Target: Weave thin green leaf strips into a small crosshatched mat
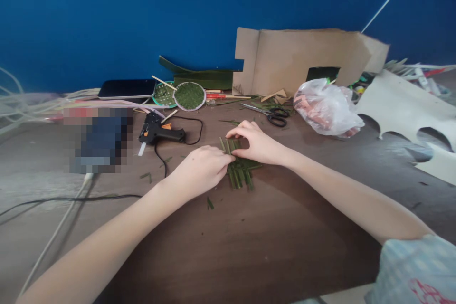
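A small woven mat of green leaf strips (242,175) lies on the brown table, its strip ends sticking out toward me and to the right. My left hand (210,164) is closed at the mat's left side, fingertips pinching the strips. From the right, my right hand (251,141) curves over the far edge, its thumb and fingers closed on the strips there. Part of the weave is hidden under both hands. Which single strip each hand grips is too small to make out.
Behind my hands lie scissors (269,113) and a plastic bag (327,109). A black glue gun (160,130) with its cord is at left, near a blurred-out device (103,140). A cardboard piece (306,57) stands against the blue wall. Cut white board (409,104) lies at right.
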`<state>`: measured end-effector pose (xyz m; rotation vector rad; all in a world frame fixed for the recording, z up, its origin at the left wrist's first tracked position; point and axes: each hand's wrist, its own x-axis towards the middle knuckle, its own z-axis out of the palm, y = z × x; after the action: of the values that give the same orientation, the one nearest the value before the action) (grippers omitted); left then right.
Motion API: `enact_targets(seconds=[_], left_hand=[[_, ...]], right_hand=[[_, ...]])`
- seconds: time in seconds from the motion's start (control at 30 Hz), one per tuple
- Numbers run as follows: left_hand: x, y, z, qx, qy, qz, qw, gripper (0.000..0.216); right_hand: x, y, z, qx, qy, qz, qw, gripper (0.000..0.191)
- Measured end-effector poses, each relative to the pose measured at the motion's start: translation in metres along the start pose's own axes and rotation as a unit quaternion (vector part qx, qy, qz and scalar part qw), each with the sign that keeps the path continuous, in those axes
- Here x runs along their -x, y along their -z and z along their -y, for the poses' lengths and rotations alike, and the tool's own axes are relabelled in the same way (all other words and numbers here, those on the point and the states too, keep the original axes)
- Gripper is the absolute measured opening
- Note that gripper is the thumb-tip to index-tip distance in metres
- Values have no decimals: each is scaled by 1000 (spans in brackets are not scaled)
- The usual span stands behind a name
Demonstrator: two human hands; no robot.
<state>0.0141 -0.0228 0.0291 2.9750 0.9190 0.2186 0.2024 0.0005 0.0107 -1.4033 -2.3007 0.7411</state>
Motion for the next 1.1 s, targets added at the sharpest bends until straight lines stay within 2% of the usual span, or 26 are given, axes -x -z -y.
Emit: enact_targets(seconds=[0.2, 0.47, 0.7, 1.1], left_hand=[[1, 0, 0, 0, 2, 1, 1000, 22], [1, 0, -2, 4, -2, 1, 1000, 25], [1, -1, -1, 6, -1, 0, 1000, 24], [0, 1, -2, 9, 3, 12, 1000, 24]], right_hand=[[-1, 1, 1, -17, -5, 9, 1000, 30], [-1, 2, 2, -42, 26, -10, 999, 27], [0, 2, 2, -67, 7, 9, 998, 30], [-1, 0, 1, -74, 18, 13, 997, 31]])
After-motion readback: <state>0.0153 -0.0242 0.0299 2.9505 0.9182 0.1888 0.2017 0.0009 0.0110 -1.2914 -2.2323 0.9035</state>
